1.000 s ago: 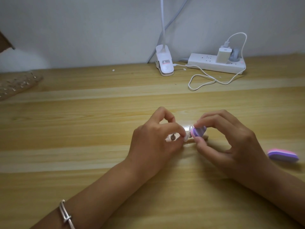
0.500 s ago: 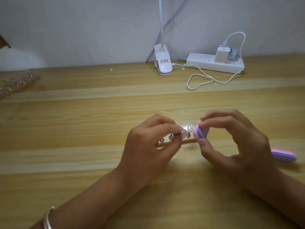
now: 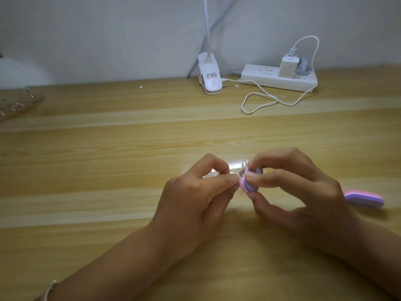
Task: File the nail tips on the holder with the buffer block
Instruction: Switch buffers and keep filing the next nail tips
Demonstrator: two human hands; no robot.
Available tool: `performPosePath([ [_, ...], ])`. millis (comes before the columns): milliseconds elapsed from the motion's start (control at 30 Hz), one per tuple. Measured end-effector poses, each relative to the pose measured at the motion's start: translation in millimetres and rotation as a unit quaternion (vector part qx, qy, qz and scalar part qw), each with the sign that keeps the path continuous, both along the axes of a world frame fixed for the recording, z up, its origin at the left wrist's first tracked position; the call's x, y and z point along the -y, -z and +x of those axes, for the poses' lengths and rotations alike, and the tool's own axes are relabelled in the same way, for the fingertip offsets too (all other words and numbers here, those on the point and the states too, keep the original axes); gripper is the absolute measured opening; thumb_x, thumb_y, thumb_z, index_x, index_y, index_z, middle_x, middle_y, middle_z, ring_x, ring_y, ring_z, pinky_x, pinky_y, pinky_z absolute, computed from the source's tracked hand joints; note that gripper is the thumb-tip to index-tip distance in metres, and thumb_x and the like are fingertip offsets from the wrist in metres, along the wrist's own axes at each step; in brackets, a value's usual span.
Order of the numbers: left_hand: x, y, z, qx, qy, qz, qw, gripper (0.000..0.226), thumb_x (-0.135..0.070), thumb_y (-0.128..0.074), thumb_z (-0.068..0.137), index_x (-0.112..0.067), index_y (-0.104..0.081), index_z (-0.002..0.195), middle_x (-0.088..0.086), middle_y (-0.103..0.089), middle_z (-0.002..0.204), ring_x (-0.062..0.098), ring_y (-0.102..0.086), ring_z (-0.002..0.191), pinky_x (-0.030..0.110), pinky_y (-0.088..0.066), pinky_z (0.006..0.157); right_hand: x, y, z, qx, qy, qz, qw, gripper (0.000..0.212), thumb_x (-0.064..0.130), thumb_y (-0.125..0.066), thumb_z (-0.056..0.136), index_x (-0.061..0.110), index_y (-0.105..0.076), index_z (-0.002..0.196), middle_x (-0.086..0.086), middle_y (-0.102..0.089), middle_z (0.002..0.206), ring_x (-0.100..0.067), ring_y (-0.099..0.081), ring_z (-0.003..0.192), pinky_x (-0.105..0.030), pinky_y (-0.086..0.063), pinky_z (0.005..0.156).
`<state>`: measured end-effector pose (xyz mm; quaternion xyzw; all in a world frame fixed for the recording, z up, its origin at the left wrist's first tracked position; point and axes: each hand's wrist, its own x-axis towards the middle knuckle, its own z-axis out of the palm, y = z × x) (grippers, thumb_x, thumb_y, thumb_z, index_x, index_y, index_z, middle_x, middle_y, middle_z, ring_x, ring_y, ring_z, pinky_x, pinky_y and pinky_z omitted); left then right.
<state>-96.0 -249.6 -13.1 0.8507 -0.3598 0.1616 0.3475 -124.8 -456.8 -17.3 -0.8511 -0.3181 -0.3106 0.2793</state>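
At the middle of the wooden table, my left hand [image 3: 195, 196] pinches a clear nail tip on the holder [image 3: 213, 175], a low strip with small clear tips mostly hidden behind my fingers. My right hand [image 3: 299, 192] grips a small pink and purple buffer block [image 3: 251, 180] between thumb and fingers. The block's end sits against the tip beside my left fingertips. One more clear tip [image 3: 244, 164] shows just above the block.
A second pink and purple buffer block [image 3: 364, 198] lies on the table at the right. At the back stand a white clip lamp [image 3: 210, 78], a power strip [image 3: 280, 78] with a charger and a looped white cable [image 3: 260, 103]. A clear tray [image 3: 15, 104] lies far left.
The buffer block has shifted left and slightly down against the tip. My left fingers have closed in tighter over the holder, hiding more of its tips.
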Motion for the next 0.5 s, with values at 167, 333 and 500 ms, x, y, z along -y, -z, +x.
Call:
performPosePath([
  [167, 0.2, -2.7, -1.2, 0.003, 0.011, 0.010, 1.000, 0.022, -0.020, -0.053, 0.094, -0.016, -0.074, 0.097, -0.004, -0.060, 0.098, 0.023, -0.060, 0.059, 0.036, -0.049, 0.051, -3.3, 2.0, -0.9, 0.007, -0.019, -0.017, 1.000, 0.012, 0.008, -0.071, 0.090, -0.002, -0.076, 0.092, -0.015, -0.067, 0.104, -0.030, -0.065, 0.094, -0.036, -0.051, 0.085],
  [333, 0.5, -3.3, -0.9, 0.007, 0.007, 0.028, 1.000, 0.021, -0.019, -0.054, 0.093, -0.017, -0.075, 0.096, -0.005, -0.059, 0.096, 0.017, -0.053, 0.052, 0.033, -0.047, 0.048, -0.9, -0.3, 1.7, 0.010, -0.005, -0.015, 1.000, 0.012, 0.008, -0.071, 0.089, -0.003, -0.076, 0.090, -0.016, -0.068, 0.102, -0.031, -0.066, 0.092, -0.038, -0.051, 0.083],
  [500, 0.4, -3.0, -0.6, 0.009, 0.001, 0.046, 0.999, 0.020, -0.020, -0.055, 0.093, -0.019, -0.075, 0.096, -0.005, -0.059, 0.096, 0.008, -0.033, 0.049, 0.026, -0.041, 0.046, -0.4, -0.7, 2.2, 0.013, -0.006, -0.021, 1.000, 0.014, 0.010, -0.070, 0.090, -0.003, -0.076, 0.091, -0.016, -0.068, 0.102, -0.031, -0.066, 0.093, -0.037, -0.051, 0.083],
])
